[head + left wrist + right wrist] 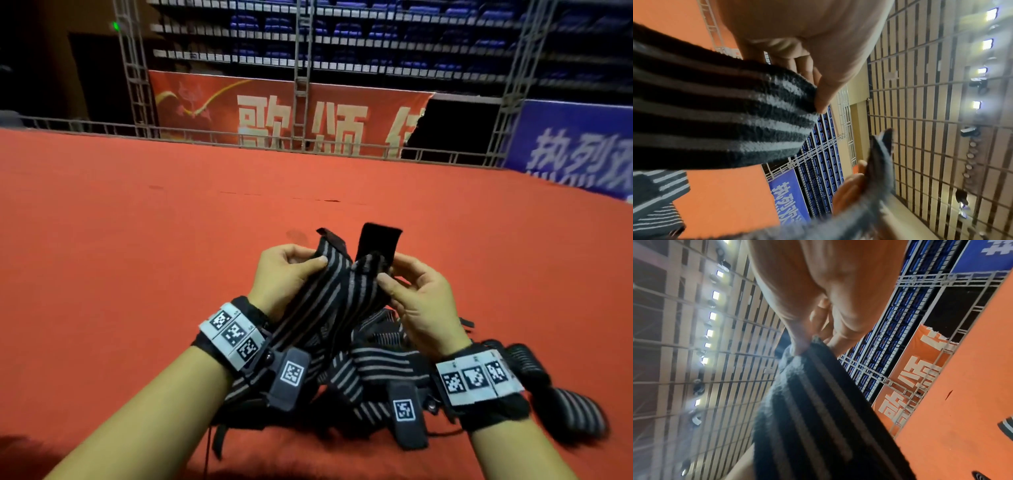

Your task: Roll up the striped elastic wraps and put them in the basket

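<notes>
Pinching a striped wrap (334,287) above the loose pile (370,370), we held it with left hand (284,274) and right hand (416,294); soft and stretchy, it seemed best rolled from its black end tab (378,240).

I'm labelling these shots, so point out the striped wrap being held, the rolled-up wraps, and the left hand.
striped wrap (329,274): head view, on the striped band between the hands.
rolled-up wraps (572,414): head view, on the near roll's side.
left hand (281,274): head view, back of hand.
</notes>
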`<action>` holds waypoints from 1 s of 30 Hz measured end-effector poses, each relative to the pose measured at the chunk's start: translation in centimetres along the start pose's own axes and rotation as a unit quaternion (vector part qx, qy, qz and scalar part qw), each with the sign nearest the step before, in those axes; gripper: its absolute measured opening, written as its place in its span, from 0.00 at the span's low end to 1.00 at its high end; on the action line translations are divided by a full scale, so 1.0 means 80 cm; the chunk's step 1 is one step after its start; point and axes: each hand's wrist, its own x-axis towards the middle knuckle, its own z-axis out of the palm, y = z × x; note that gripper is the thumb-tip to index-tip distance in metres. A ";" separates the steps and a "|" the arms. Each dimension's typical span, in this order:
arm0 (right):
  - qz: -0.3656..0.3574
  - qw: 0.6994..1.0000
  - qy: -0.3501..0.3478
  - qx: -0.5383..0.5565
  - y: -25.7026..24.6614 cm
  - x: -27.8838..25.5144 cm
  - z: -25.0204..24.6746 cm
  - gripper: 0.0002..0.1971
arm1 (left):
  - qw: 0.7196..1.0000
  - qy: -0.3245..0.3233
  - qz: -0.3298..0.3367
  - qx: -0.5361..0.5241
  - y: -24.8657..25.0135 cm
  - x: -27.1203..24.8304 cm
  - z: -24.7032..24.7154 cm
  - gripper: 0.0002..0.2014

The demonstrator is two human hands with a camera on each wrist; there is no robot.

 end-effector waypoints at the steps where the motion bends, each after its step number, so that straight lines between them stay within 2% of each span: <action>1: -0.007 1.000 -0.002 -0.003 -0.008 -0.003 -0.008 0.24 | 1.000 0.000 0.010 0.016 0.001 0.002 0.008 0.05; 2: -0.014 1.000 -0.002 -0.002 -0.015 -0.005 -0.016 0.27 | 1.000 0.002 0.018 0.025 0.002 0.004 0.016 0.06; 3: -0.025 1.000 0.000 0.008 -0.020 -0.006 -0.023 0.26 | 0.999 0.003 0.021 0.025 0.004 0.006 0.024 0.07; 6: -0.060 0.997 0.006 0.039 -0.033 -0.009 -0.035 0.12 | 0.999 -0.031 0.003 -0.028 0.010 0.004 0.046 0.11; 9: -0.072 0.997 0.023 0.022 -0.034 -0.011 -0.037 0.11 | 0.992 -0.100 0.005 -0.082 0.018 -0.015 0.069 0.21; 12: -0.067 0.996 0.053 0.017 -0.028 -0.012 -0.033 0.12 | 0.984 -0.142 0.015 -0.107 0.018 -0.035 0.088 0.17; 18: -0.080 0.991 0.111 0.012 -0.020 -0.015 -0.036 0.10 | 0.978 -0.153 -0.034 -0.140 0.005 -0.045 0.094 0.20; 23: -0.100 0.986 0.131 -0.010 -0.016 -0.017 -0.035 0.11 | 0.972 -0.178 -0.039 -0.148 -0.001 -0.054 0.094 0.25; 27: -0.100 0.985 0.142 -0.017 -0.014 -0.019 -0.034 0.10 | 0.966 -0.176 -0.045 -0.184 -0.001 -0.058 0.096 0.19; 30: -0.102 0.983 0.147 -0.030 -0.015 -0.020 -0.032 0.09 | 0.975 -0.174 0.006 -0.141 -0.006 -0.059 0.097 0.11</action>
